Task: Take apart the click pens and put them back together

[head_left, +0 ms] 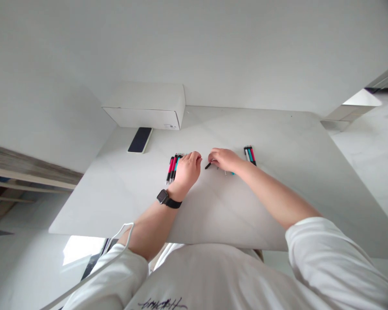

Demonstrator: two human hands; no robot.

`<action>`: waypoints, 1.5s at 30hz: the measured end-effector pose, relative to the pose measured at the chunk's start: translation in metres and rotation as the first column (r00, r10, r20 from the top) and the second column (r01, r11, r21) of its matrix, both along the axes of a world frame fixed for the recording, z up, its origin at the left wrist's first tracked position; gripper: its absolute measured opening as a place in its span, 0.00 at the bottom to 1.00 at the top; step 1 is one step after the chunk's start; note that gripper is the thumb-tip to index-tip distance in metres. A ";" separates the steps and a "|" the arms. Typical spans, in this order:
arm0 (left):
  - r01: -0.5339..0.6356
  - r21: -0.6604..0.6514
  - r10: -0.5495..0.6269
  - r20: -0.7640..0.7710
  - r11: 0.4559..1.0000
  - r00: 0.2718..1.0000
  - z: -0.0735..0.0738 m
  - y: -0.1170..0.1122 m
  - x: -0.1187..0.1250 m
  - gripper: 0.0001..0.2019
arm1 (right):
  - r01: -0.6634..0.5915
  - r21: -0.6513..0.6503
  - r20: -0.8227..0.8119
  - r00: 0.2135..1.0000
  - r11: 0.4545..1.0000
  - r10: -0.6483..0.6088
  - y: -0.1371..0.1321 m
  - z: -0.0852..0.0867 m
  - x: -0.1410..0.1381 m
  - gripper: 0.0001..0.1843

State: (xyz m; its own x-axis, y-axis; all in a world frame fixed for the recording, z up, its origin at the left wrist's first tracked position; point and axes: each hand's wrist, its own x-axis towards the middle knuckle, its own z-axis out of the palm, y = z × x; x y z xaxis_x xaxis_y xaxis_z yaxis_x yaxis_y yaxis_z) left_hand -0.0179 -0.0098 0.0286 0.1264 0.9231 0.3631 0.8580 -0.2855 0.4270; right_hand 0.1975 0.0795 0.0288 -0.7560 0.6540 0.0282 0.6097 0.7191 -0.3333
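Note:
My left hand (188, 168), with a black watch on its wrist, rests on the white table (278, 193) with its fingers curled, partly over a row of red, black and teal pens (172, 168). My right hand (224, 159) is closed on a pen part with a black tip (208, 165) that points left between the two hands. A teal bit (232, 173) shows under the right wrist. Three more pens (250, 155), white, teal and red, lie just right of my right hand.
A white cardboard box (147, 106) stands at the back left of the table against the wall. A dark phone (140, 140) lies flat in front of it. A white cable (116, 241) runs along my left sleeve at the near table edge.

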 end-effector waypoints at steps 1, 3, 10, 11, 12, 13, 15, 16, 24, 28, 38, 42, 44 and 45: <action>0.000 0.002 0.000 0.018 1.000 1.000 -0.001 0.001 0.000 0.07 | 0.005 0.001 -0.006 1.000 1.000 -0.005 -0.001 -0.001 0.002 0.11; 0.003 -0.001 -0.003 0.056 1.000 0.998 -0.003 0.003 0.000 0.07 | 0.004 0.002 -0.012 1.000 1.000 -0.004 -0.002 -0.004 0.003 0.11; 0.037 -0.015 -0.033 0.203 0.999 0.979 -0.004 0.002 0.000 0.05 | 0.031 -0.002 -0.085 0.996 1.000 -0.031 0.001 -0.004 0.006 0.12; 0.039 -0.020 -0.034 0.228 0.999 0.973 -0.004 0.002 0.000 0.05 | 0.068 0.008 -0.122 0.990 0.998 -0.067 -0.001 -0.001 0.009 0.12; 0.042 -0.027 -0.034 0.256 0.999 0.966 -0.004 0.002 0.001 0.05 | 0.114 0.020 -0.162 0.981 0.993 -0.109 -0.005 0.002 0.013 0.12; 0.045 -0.037 -0.033 0.286 0.998 0.958 -0.004 0.002 0.001 0.05 | 0.164 0.036 -0.201 0.968 0.986 -0.154 -0.011 0.005 0.017 0.11; 0.057 -0.062 -0.032 0.349 0.996 0.937 -0.005 0.003 0.003 0.05 | 0.248 0.054 -0.267 0.937 0.967 -0.225 -0.026 0.008 0.026 0.09; 0.066 -0.075 -0.033 0.376 0.995 0.926 -0.005 0.003 0.005 0.05 | 0.271 0.044 -0.301 0.922 0.962 -0.246 -0.036 0.008 0.031 0.08; 0.155 -0.148 -0.063 0.491 0.977 0.869 -0.011 0.003 0.014 0.09 | 0.422 0.007 -0.610 0.720 0.907 -0.330 -0.090 -0.011 0.045 0.07; 0.197 -0.134 -0.103 0.507 0.971 0.856 -0.016 0.001 0.016 0.11 | 0.383 0.019 -0.641 0.714 0.924 -0.282 -0.086 -0.014 0.046 0.07; 0.223 -0.142 -0.125 0.498 0.964 0.858 -0.016 -0.001 0.017 0.11 | 0.337 -0.010 -0.619 0.737 0.942 -0.270 -0.086 -0.022 0.042 0.07; 0.226 -0.157 -0.128 0.473 0.961 0.872 -0.013 -0.002 0.017 0.11 | 0.326 0.022 -0.623 0.744 0.945 -0.242 -0.085 -0.021 0.043 0.07; 0.227 -0.169 -0.125 0.467 0.959 0.876 -0.013 -0.002 0.017 0.11 | 0.327 0.034 -0.631 0.740 0.944 -0.234 -0.085 -0.022 0.043 0.07; 0.224 -0.179 -0.120 0.460 0.958 0.880 -0.012 -0.003 0.017 0.12 | 0.327 0.039 -0.634 0.738 0.944 -0.229 -0.085 -0.022 0.043 0.07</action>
State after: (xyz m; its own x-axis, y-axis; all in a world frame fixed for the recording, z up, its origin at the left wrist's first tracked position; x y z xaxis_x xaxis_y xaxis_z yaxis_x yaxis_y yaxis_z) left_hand -0.0012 -0.0123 0.0161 0.1657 0.9639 0.2085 0.5121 -0.2648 0.8171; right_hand 0.2402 -0.0052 0.0068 -0.3279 0.7840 0.5271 0.4883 0.6183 -0.6159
